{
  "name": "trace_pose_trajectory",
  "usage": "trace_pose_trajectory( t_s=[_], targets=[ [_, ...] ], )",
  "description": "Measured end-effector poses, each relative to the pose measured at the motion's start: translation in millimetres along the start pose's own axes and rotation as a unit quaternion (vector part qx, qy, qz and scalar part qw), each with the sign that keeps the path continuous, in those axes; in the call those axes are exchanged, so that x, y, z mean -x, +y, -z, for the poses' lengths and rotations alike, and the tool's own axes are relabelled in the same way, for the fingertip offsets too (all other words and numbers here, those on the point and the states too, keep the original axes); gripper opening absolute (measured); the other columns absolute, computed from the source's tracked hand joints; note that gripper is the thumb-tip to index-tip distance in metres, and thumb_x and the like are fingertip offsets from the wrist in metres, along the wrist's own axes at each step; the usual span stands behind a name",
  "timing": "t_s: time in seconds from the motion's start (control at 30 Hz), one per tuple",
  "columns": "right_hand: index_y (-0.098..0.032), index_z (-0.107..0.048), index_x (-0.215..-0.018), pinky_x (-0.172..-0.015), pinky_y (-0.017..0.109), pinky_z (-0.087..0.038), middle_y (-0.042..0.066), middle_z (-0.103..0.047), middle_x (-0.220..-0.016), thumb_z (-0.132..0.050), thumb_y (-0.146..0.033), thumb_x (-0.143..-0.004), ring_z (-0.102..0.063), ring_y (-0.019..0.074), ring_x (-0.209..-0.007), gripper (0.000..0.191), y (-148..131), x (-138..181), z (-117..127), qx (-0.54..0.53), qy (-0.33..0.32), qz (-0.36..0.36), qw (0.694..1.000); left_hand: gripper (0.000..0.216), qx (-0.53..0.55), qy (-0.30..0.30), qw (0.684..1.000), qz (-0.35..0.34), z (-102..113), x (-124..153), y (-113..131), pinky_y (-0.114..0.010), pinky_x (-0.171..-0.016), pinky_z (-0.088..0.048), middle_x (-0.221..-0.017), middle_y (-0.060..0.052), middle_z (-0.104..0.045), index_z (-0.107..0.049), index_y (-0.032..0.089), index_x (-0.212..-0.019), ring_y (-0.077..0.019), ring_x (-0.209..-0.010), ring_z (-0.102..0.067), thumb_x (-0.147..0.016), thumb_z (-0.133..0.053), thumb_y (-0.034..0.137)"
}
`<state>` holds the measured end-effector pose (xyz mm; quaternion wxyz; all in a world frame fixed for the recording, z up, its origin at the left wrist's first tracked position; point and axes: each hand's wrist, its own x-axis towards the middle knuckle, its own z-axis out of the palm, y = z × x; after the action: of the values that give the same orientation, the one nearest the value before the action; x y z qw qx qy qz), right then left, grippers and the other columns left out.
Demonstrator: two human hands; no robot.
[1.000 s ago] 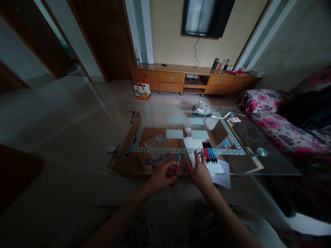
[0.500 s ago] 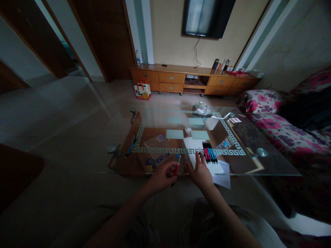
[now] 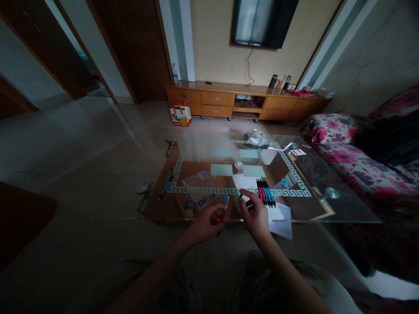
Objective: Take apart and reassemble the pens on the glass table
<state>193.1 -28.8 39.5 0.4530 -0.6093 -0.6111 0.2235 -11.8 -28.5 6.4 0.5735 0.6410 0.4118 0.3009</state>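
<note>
My left hand (image 3: 206,223) is closed around a red pen (image 3: 224,211) with a blue tip, held upright at the near edge of the glass coffee table (image 3: 307,205). My right hand (image 3: 255,213) hovers just right of it, thumb and forefinger pinching a small dark piece (image 3: 241,195), perhaps a pen cap. Directly right of that hand lies a neat row of red, black and blue pens (image 3: 265,192) on a white sheet of paper (image 3: 244,181).
A clear plastic bag (image 3: 196,178) and a blue pen (image 3: 164,187) lie on the table's left part. A crumpled bag (image 3: 255,137) sits at the far edge. A floral sofa (image 3: 353,161) flanks the right side. A wooden TV cabinet (image 3: 245,102) stands against the far wall.
My right hand lifted from lying flat beside the pen row and curled into a pinch on a small dark piece. The left hand with the red pen stayed put.
</note>
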Motion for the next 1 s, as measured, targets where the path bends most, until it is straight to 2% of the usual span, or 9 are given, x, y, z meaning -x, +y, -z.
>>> trace_pose_trajectory(
  t_s=[0.07,0.13,0.23,0.37,0.67,1.0],
  targets=[
    [-0.021,-0.065,-0.11,-0.058,0.029,-0.05,0.009,-0.07,-0.099,-0.053,-0.041,-0.092,-0.061,0.0164,-0.066,0.029,-0.8,0.7,0.1,-0.038,0.005,-0.033,0.999,0.05,-0.001,0.002,1.0,-0.002,0.2,0.0,0.0,-0.022,-0.063,-0.046,-0.091,-0.002,-0.062,-0.056,0.02,-0.125,-0.0109,-0.07,-0.059,-0.076,-0.066,0.018],
    [-0.021,-0.066,-0.101,-0.059,0.029,-0.05,0.008,-0.07,-0.093,-0.055,-0.042,-0.091,-0.063,0.0175,-0.07,0.026,-0.7,0.8,-0.8,-0.078,0.012,-0.045,0.996,0.05,-0.003,0.003,1.0,-0.006,0.1,0.1,-0.5,-0.022,-0.064,-0.046,-0.091,-0.002,-0.062,-0.056,0.02,-0.126,-0.0109,-0.07,-0.059,-0.077,-0.065,0.017],
    [-0.02,-0.062,-0.093,-0.067,0.03,-0.052,0.007,-0.07,-0.093,-0.06,-0.041,-0.089,-0.066,0.0185,-0.077,0.021,-1.1,-0.1,-3.4,-0.144,0.021,-0.039,0.989,0.051,-0.004,0.001,1.0,-0.008,-0.1,0.0,-1.8,-0.022,-0.064,-0.047,-0.092,-0.003,-0.062,-0.055,0.02,-0.126,-0.0112,-0.071,-0.06,-0.076,-0.065,0.016],
    [-0.022,-0.053,-0.092,-0.068,0.029,-0.052,0.006,-0.069,-0.092,-0.068,-0.037,-0.084,-0.067,0.0185,-0.081,0.023,-2.5,-1.0,-6.6,-0.206,0.042,-0.042,0.977,0.051,-0.006,0.005,1.0,-0.006,-0.2,-0.3,-2.6,-0.023,-0.064,-0.047,-0.091,-0.002,-0.062,-0.056,0.02,-0.126,-0.0114,-0.07,-0.059,-0.076,-0.065,0.015],
    [-0.022,-0.056,-0.099,-0.07,0.031,-0.053,0.004,-0.067,-0.09,-0.072,-0.036,-0.081,-0.066,0.0179,-0.08,0.027,3.6,-0.9,-8.8,-0.215,0.058,-0.033,0.974,0.05,-0.008,0.004,1.0,-0.007,0.2,0.8,0.3,-0.023,-0.065,-0.047,-0.092,-0.003,-0.062,-0.056,0.021,-0.125,-0.0118,-0.071,-0.06,-0.076,-0.066,0.017],
    [-0.023,-0.059,-0.1,-0.072,0.032,-0.053,0.004,-0.068,-0.089,-0.07,-0.035,-0.084,-0.066,0.018,-0.078,0.023,0.3,1.3,-5.7,-0.185,0.054,-0.016,0.981,0.052,-0.002,0.003,1.0,-0.01,-0.5,0.0,-3.7,-0.022,-0.065,-0.046,-0.093,-0.003,-0.063,-0.056,0.021,-0.127,-0.0112,-0.071,-0.06,-0.076,-0.066,0.016]
  ],
)
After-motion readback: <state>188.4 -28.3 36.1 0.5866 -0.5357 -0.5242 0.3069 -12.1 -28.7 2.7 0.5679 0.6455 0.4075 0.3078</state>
